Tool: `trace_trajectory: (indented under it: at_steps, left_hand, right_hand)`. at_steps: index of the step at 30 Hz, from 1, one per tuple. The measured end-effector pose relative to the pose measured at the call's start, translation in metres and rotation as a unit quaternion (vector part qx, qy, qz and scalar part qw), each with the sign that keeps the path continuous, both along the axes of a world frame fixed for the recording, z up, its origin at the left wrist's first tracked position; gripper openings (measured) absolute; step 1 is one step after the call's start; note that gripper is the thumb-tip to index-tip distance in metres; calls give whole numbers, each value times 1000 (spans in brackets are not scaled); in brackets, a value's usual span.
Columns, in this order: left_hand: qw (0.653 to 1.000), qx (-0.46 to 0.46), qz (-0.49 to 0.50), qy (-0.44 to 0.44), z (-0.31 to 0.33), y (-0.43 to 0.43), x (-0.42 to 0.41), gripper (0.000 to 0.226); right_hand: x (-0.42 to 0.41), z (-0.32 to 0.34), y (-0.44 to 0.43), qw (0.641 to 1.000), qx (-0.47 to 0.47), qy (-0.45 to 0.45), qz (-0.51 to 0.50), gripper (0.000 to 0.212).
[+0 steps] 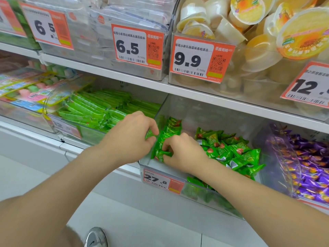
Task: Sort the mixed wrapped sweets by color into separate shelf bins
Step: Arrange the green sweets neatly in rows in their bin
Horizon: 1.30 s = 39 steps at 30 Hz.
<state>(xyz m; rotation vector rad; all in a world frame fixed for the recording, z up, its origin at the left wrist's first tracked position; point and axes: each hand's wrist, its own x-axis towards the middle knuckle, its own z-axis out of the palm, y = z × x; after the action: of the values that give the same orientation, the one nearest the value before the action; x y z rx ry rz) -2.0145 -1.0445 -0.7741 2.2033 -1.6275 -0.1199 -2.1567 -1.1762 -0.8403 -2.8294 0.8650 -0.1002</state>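
Note:
A clear shelf bin point(201, 191) with a 27.8 price tag holds a heap of green wrapped sweets point(233, 150). Along its left wall a row of the green sweets point(170, 130) stands upright. My left hand point(132, 138) pinches one green sweet at the row's left side. My right hand point(184, 151) grips green sweets at the near end of that row. To the right, another clear bin holds purple wrapped sweets point(309, 166). To the left, a bin holds long green packs point(96, 107).
Above, the upper shelf carries bins of yellow jelly cups point(267, 32) and clear packets, fronted by orange price tags point(201, 57). Pink and green candy strips point(26, 86) lie at the far left. White floor and my shoe point(96, 237) show below.

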Motion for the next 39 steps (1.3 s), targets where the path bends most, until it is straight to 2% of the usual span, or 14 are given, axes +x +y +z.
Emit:
trace_trajectory:
  at_steps: [9, 12, 17, 20, 23, 26, 28, 31, 34, 39]
  left_hand:
    - [1000, -10, 7, 17, 3, 0, -8, 11]
    - [999, -28, 14, 29, 4, 0, -11, 11]
    - [998, -69, -16, 2, 3, -3, -19, 11]
    - [995, -82, -54, -25, 3, -6, -27, 12]
    - [993, -84, -78, -21, 2, -9, -34, 14]
    - [994, -83, -75, 20, 0, -13, -38, 14]
    - [993, -52, -73, 70, 2, -13, -39, 13]
    - [984, 4, -85, 156, 6, -11, -40, 29]
    - [981, -4, -58, 185, 10, -9, -39, 26]
    - [989, -27, -49, 138, 9, -6, -30, 20]
  right_hand:
    - [-8, 14, -8, 999, -45, 1, 2, 28]
    - [-24, 31, -16, 1000, -1, 5, 27, 19]
    - [-59, 41, -22, 978, 113, 150, 86, 31]
    - [-63, 35, -22, 971, 132, 167, 108, 20]
    - [-63, 41, -23, 978, 144, 101, 112, 10]
    - [-68, 53, -25, 982, 163, -42, 83, 6]
    - [-74, 62, -22, 960, 234, -145, 52, 6]
    - [-79, 71, -13, 911, 321, -258, 3, 6]
    - [-77, 70, -7, 895, 349, -278, 6, 11]
    - [-67, 63, -6, 926, 294, -234, 45, 22]
